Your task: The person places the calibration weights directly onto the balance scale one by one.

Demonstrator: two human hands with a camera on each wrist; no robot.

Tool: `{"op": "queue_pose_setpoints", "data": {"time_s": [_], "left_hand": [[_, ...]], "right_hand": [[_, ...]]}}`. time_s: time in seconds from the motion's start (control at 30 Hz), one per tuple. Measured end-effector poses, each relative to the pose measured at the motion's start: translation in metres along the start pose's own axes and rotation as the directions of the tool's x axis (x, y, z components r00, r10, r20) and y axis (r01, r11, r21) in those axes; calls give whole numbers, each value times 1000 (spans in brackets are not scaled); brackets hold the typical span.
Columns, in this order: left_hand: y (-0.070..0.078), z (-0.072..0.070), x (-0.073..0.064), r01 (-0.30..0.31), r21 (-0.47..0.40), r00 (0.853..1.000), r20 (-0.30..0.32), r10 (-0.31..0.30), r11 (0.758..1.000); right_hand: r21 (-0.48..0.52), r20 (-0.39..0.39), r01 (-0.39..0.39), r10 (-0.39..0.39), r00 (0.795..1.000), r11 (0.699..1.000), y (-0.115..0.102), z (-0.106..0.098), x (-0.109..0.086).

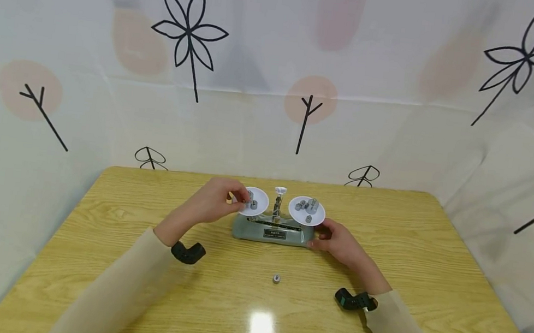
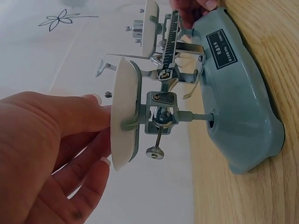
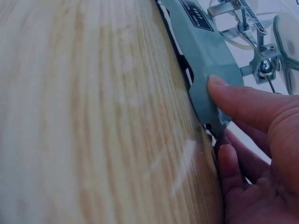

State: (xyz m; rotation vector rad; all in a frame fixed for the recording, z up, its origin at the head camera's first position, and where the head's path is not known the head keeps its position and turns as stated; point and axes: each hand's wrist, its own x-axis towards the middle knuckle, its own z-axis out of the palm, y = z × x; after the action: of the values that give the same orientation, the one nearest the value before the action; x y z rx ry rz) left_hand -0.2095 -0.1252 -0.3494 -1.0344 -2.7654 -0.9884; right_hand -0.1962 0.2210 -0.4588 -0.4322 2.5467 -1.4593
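Observation:
A balance scale with a grey-green base stands near the back of the table. Its left white pan and right white pan bear several small metal weights. My left hand reaches over the left pan and pinches a small weight there; in the left wrist view the pan's rim partly covers the fingertips. With the thumb on the front and the fingers behind, my right hand grips the right end of the base. A few metal weights sit on the right pan.
One loose metal weight stands on the wooden table in front of the scale. A white patterned cloth hangs behind the table and along its sides. A black wrist device is on each arm.

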Motion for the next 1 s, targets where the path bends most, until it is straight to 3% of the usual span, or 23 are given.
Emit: {"op": "queue_pose_setpoints", "data": {"time_s": [0.27,0.83,1.0], "left_hand": [[1,0,2,16,-33,1000,13,-16,999],[-2,-4,-3,-10,-50,999,-35,9,999],[0,-5,-8,-32,-57,999,-44,29,998]], "right_hand": [[5,6,1,-1,1000,1000,1,1,0],[1,-5,1,-1,1000,1000,-3,1,-1],[10,1,7,-7,1000,1000,-17,0,-6]]}}
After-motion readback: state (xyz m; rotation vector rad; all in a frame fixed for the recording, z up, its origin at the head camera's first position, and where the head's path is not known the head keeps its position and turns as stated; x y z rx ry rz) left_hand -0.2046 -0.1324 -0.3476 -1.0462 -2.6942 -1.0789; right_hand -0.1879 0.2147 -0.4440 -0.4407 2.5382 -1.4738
